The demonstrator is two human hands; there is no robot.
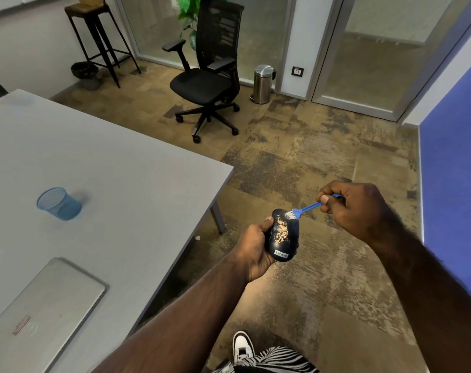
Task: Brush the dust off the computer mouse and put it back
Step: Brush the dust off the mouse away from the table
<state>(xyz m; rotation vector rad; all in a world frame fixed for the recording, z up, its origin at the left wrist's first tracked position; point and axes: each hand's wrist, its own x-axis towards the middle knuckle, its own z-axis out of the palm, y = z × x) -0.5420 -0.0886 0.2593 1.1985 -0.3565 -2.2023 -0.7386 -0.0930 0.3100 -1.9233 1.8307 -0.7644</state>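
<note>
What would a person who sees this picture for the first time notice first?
First, the black Lenovo mouse held in the left hand above the floor, beside the table corner, with pale dust specks on its top. The right hand holds a small blue brush whose white bristles touch the mouse's far end. On the grey table stand a blue mesh cup and a closed silver laptop.

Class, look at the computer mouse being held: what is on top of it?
Tan dust specks lie along the mouse, and the blue brush in the right hand touches its far end. The left hand covers its underside.
</note>
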